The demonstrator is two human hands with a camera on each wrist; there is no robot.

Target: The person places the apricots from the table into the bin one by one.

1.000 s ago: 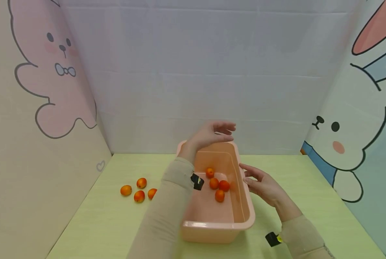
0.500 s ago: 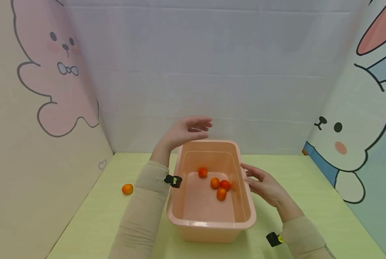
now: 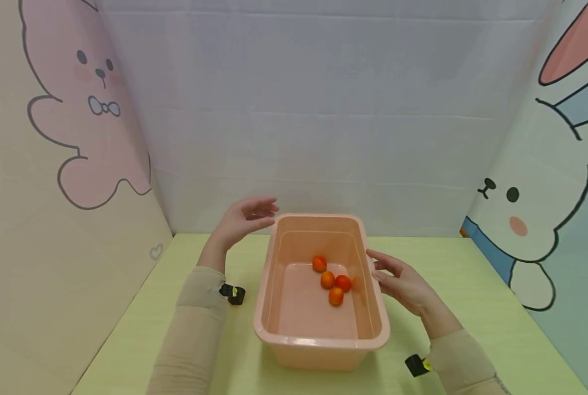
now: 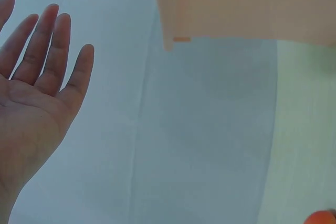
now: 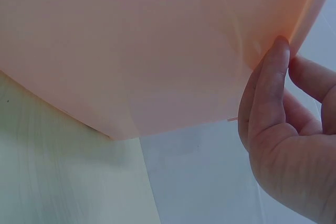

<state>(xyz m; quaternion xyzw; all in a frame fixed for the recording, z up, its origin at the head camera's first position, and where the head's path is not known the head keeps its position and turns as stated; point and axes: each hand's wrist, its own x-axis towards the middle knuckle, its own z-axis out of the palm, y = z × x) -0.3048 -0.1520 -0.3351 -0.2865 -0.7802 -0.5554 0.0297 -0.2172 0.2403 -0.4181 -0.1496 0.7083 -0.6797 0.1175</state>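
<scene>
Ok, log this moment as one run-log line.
left hand: open, raised left of bin, holds nothing | right hand: open, fingers against bin's right wall | pink bin: on table, four orange fruits inside

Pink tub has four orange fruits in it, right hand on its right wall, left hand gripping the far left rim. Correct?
Not quite. The left hand grips nothing: head and left wrist views show it open, clear of the tub. Four fruits inside, right hand on the right wall.
</scene>
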